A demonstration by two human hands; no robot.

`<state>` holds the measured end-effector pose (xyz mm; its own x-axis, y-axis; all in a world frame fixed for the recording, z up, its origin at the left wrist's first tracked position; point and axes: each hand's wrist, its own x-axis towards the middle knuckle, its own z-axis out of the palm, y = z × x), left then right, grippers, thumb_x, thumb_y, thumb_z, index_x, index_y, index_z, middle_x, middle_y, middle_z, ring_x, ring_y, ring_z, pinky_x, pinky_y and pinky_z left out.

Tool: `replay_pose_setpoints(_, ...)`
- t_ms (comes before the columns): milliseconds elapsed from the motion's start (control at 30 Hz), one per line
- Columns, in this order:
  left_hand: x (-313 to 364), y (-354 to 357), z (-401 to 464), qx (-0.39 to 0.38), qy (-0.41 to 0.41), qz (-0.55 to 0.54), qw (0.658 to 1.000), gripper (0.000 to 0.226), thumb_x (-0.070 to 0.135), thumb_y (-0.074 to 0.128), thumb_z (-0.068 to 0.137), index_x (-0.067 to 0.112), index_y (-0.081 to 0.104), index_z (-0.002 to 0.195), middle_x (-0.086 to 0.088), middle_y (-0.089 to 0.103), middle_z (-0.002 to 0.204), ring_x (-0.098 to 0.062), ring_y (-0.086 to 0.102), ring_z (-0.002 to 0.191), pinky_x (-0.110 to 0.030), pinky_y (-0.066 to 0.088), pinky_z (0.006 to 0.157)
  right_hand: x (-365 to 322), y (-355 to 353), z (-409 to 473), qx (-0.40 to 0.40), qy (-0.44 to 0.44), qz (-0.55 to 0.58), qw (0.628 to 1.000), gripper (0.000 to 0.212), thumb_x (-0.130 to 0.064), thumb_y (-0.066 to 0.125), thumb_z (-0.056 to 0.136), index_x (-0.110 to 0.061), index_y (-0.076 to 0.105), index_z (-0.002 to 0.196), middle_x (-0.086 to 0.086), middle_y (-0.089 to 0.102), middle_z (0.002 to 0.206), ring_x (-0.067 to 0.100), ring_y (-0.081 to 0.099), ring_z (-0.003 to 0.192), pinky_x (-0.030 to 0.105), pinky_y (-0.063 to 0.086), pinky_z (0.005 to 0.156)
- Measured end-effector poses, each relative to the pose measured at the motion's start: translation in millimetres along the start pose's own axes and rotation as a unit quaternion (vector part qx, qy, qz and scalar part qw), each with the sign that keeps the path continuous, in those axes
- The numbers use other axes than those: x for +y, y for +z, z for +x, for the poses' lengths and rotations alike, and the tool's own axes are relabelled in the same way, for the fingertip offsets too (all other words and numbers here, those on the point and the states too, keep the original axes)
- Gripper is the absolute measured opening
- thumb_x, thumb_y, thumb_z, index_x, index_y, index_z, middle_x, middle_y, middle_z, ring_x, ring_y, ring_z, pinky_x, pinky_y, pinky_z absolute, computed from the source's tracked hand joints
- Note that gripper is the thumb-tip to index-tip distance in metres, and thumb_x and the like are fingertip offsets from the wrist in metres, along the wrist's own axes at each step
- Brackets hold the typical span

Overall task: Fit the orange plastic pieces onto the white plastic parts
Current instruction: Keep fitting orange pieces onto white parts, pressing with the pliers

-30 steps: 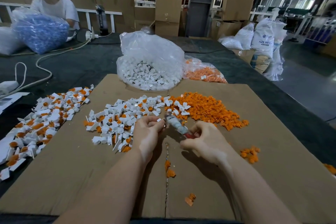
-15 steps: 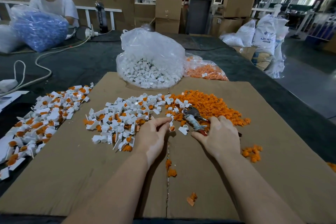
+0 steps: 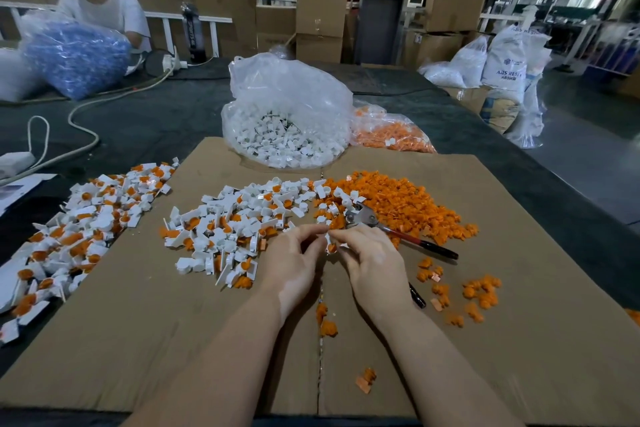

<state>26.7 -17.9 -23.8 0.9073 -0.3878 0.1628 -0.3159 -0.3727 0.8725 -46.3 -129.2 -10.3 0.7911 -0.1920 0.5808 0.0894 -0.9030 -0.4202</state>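
Note:
My left hand (image 3: 294,258) and my right hand (image 3: 372,258) meet at the middle of the cardboard sheet (image 3: 138,340). Between their fingertips they pinch a small white part with an orange piece (image 3: 331,243) in it. A heap of loose orange pieces (image 3: 401,204) lies just beyond my right hand. Left of it spreads a pile of white parts (image 3: 235,222), many with orange pieces fitted. The pliers (image 3: 398,230) lie on the cardboard at the orange heap's near edge, touched by neither hand.
A clear bag of white parts (image 3: 287,121) and a bag of orange pieces (image 3: 391,132) stand at the sheet's far edge. Another pile of fitted parts (image 3: 79,225) lies at left. Loose orange bits (image 3: 481,291) dot the right. A person with a blue bag (image 3: 72,52) sits far left.
My right hand has let go of the pliers, which now lie on the cardboard. Both hands have come together and pinch one white part with an orange piece.

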Motion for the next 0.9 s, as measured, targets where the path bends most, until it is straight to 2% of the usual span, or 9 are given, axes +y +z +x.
replay_pose_setpoints(100,0.8,-0.7,0.0,-0.001,-0.001,0.003,1.000,0.023,0.023,0.055,0.092,0.030,0.065,0.111,0.014,0.065,0.110,-0.001,0.054,0.105,-0.016,0.035,0.088,2.7,1.6,-2.2,-0.013,0.003,0.020,1.000,0.016,-0.002,0.070,0.078,-0.009,0.072,0.093,0.005,0.068,0.086,0.019,0.061,0.085,0.028,0.049,0.077)
replay_pose_setpoints(233,4.9,-3.7,-4.9,-0.024,-0.003,-0.024,0.999,0.032,0.012,0.061,0.086,0.033,0.065,0.110,0.015,0.065,0.108,-0.001,0.057,0.102,-0.017,0.043,0.090,3.0,1.9,-2.1,-0.005,0.017,0.021,1.000,0.009,-0.002,0.069,0.079,-0.007,0.071,0.086,0.006,0.067,0.082,0.020,0.060,0.083,0.027,0.047,0.073)
replay_pose_setpoints(300,7.5,-4.3,-8.0,-0.041,0.016,-0.007,0.999,0.037,0.013,0.066,0.082,0.034,0.063,0.113,0.014,0.065,0.106,0.002,0.057,0.095,-0.006,0.043,0.081,2.8,1.7,-2.1,-0.007,0.034,0.025,0.999,0.009,-0.002,0.068,0.080,-0.008,0.071,0.086,0.004,0.067,0.083,0.018,0.059,0.085,0.024,0.044,0.075)
replay_pose_setpoints(367,11.1,-3.5,-9.1,-0.051,0.033,0.024,0.998,0.037,0.020,0.071,0.080,0.031,0.062,0.115,0.015,0.065,0.106,0.002,0.057,0.093,-0.001,0.040,0.073,3.2,1.9,-2.4,-0.009,0.044,0.030,0.999,0.009,-0.003,0.067,0.081,-0.009,0.072,0.086,0.003,0.067,0.085,0.016,0.059,0.088,0.020,0.041,0.078)
replay_pose_setpoints(500,15.7,-2.4,-10.4,-0.047,0.035,0.029,0.998,0.033,0.020,0.071,0.081,0.025,0.065,0.112,0.012,0.066,0.104,-0.002,0.057,0.090,-0.003,0.041,0.071,3.3,2.4,-4.0,-0.013,0.053,0.024,0.998,0.012,-0.005,0.065,0.083,-0.010,0.071,0.093,0.003,0.067,0.091,0.016,0.058,0.093,0.017,0.037,0.082)
replay_pose_setpoints(633,15.3,-2.4,-10.8,-0.033,0.027,0.023,0.999,0.033,0.016,0.071,0.080,0.027,0.064,0.110,0.014,0.064,0.101,-0.002,0.057,0.091,-0.001,0.040,0.070,3.1,2.2,-5.8,0.000,0.071,0.017,0.997,0.021,-0.001,0.063,0.084,-0.011,0.070,0.102,0.002,0.068,0.097,0.017,0.058,0.098,0.023,0.042,0.086)
replay_pose_setpoints(900,14.1,-1.6,-9.7,-0.023,0.022,0.028,0.999,0.036,0.015,0.072,0.079,0.029,0.064,0.111,0.018,0.057,0.094,0.005,0.052,0.083,0.002,0.038,0.068,4.5,1.7,-4.6,0.039,0.121,0.025,0.992,0.021,0.002,0.058,0.086,-0.010,0.069,0.099,0.002,0.067,0.096,0.017,0.058,0.096,0.026,0.046,0.082)
